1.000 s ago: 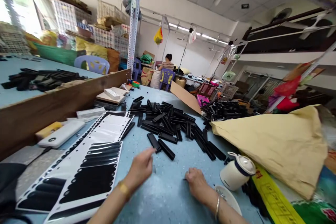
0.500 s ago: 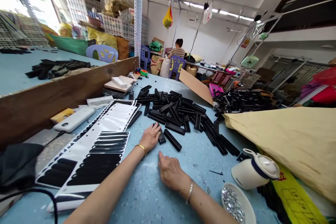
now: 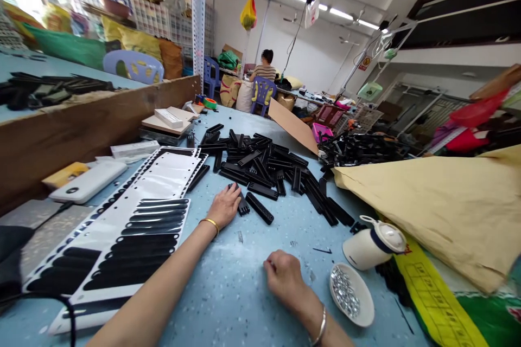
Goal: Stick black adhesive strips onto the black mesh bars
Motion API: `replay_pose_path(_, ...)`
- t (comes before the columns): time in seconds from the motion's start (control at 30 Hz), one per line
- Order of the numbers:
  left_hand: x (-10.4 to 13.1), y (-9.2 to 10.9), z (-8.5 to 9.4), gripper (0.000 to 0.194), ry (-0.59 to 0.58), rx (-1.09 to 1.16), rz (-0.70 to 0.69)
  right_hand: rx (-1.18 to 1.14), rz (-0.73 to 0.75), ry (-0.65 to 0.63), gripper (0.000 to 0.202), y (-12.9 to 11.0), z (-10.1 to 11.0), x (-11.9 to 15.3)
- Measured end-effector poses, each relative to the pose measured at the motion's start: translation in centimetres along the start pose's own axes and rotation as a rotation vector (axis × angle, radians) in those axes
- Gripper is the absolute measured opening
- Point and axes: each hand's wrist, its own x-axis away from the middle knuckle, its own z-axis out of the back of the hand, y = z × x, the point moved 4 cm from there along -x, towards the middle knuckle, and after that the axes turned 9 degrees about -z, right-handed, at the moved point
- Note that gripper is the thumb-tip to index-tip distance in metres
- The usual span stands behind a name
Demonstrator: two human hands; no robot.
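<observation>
My left hand [image 3: 224, 206] lies over one end of a flat black plastic piece [image 3: 243, 207], its fingers closed on the edge and pressing it to the blue table. A second black piece [image 3: 259, 208], its top covered in small holes, lies just right of it. Closer to me, my right hand [image 3: 286, 277] is curled with thumb and fingers together; anything inside them is hidden. To its right stands a white bowl [image 3: 368, 312] holding small shiny silver parts [image 3: 345, 291]. Beyond my left hand spreads a heap of similar black pieces [image 3: 260, 160].
Sheets of black adhesive strips [image 3: 150, 244] lie to the left, near a white power bank [image 3: 87, 181] and a wooden divider [image 3: 101, 124]. At right are a lidded cream cup [image 3: 368, 246] and brown paper [image 3: 439, 195]. A person [image 3: 265, 68] sits far back.
My right hand has moved away from the left hand, rightward toward the bowl, and its pointing finger has curled in. My left hand stays on the black piece. The view has shifted somewhat.
</observation>
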Motion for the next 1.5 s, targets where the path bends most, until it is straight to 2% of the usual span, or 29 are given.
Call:
replay_pose_path(0.1, 0.1, 0.9, 0.1, 0.043, -0.015, -0.005, 0.034, -0.042, -0.093, 0.055, 0.02, 2.3, 1.4, -1.6)
replay_pose_path(0.2, 1.5, 3.3, 0.4, 0.042, -0.034, -0.018, 0.047, -0.069, -0.167, 0.081, 0.018, 3.6, 2.2, -4.5)
replay_pose_path(0.27, 3.1, 5.5, 0.8, 0.042, -0.049, -0.025, 0.028, -0.075, -0.179, 0.103, 0.015, 3.3, 2.3, -6.6)
replay_pose_path(0.33, 5.0, 7.5, 1.2, 0.041, -0.064, -0.024, 0.004, -0.08, -0.148, 0.12, 0.026, 2.2, 2.2, -8.4)
replay_pose_path(0.37, 6.0, 8.2, 1.5, 0.041, -0.073, -0.019, -0.001, -0.084, -0.118, 0.115, 0.033, 1.5, 2.1, -9.1)
replay_pose_path(0.43, 8.0, 8.9, 2.1, 0.042, -0.097, 0.001, -0.004, -0.096, -0.052, 0.077, 0.033, 0.2, 1.6, -10.0)
replay_pose_path(0.53, 10.7, 8.2, 3.4, 0.052, -0.127, 0.035, 0.017, -0.118, 0.017, 0.009, 0.029, -0.7, 0.9, -9.5)
replay_pose_path(0.67, 12.7, 6.2, 4.8, 0.048, -0.122, 0.044, 0.056, -0.179, 0.078, -0.031, 0.038, -0.2, 0.1, -6.5)
replay_pose_path(0.73, 12.5, 5.7, 4.8, 0.049, -0.123, 0.057, 0.044, -0.22, 0.096, -0.028, 0.04, 0.1, -0.1, -5.1)
replay_pose_path(0.83, 11.3, 6.2, 4.0, 0.05, -0.149, 0.103, -0.027, -0.28, 0.109, -0.012, 0.042, 0.3, -0.3, -4.1)
replay_pose_path(0.93, 10.3, 7.2, 3.5, 0.041, -0.179, 0.137, -0.089, -0.334, 0.098, 0.01, 0.044, 0.5, -0.5, -4.1)
replay_pose_path(1.03, 10.5, 7.8, 4.0, 0.028, -0.207, 0.148, -0.103, -0.393, 0.062, 0.035, 0.046, 1.0, -0.6, -4.3)
replay_pose_path(1.17, 11.2, 7.6, 5.1, 0.017, -0.258, 0.214, -0.053, -0.52, -0.001, 0.034, 0.042, 2.1, -0.8, -4.6)
replay_pose_path(1.33, 10.5, 6.3, 5.6, 0.026, -0.291, 0.329, 0.033, -0.716, -0.097, 0.011, 0.04, 3.6, -1.2, -4.4)
replay_pose_path(1.5, 10.3, 5.2, 6.0, 0.033, -0.18, 0.339, 0.128, -0.831, -0.183, -0.005, 0.053, 4.8, -1.2, -3.5)
